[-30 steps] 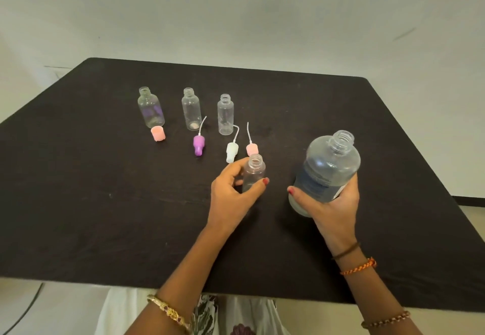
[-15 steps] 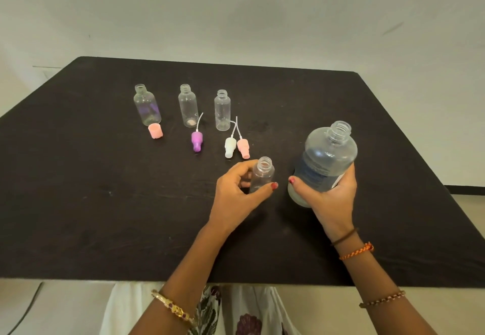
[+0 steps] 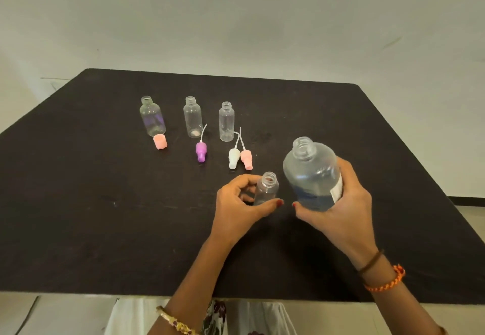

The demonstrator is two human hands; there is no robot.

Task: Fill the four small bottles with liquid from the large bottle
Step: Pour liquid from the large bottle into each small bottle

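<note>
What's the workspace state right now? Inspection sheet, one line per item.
Surface: black table, matte, a few pale scuffs.
Job's things: large bottle uncapped, tilted, liquid inside; small bottle open, upright; three small bottles open, standing in a row behind.
Clutter: peach cap; purple, white and pink spray tops lying loose.
Grippers: left hand holds the small bottle; right hand grips the large bottle.
Cables: nothing seen.
Surroundings: pale wall, plain.
</note>
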